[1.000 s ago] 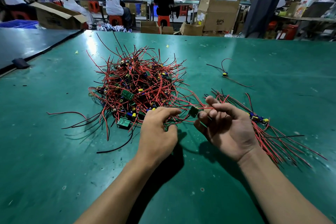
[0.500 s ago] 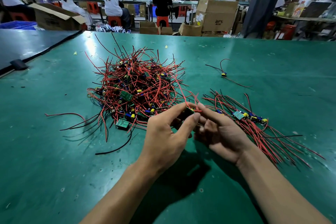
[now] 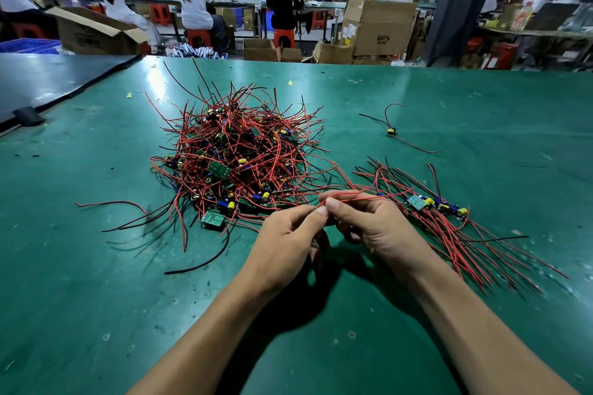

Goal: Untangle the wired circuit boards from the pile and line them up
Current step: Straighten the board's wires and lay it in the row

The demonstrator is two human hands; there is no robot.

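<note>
Green worktop (image 3: pixel 96 266), tangled pile (image 3: pixel 237 163) at 11 o'clock from the hands, lined-up boards (image 3: pixel 417 202) at 2. Left hand (image 3: pixel 282 247) and right hand (image 3: pixel 382 228) each pinch one red wire (image 3: pixel 369 198) between thumb and fingers (image 3: pixel 349 207).

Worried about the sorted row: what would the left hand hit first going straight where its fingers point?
The left hand would likely meet the right hand first, fingertips nearly touching; the sorted row lies beyond.
</note>
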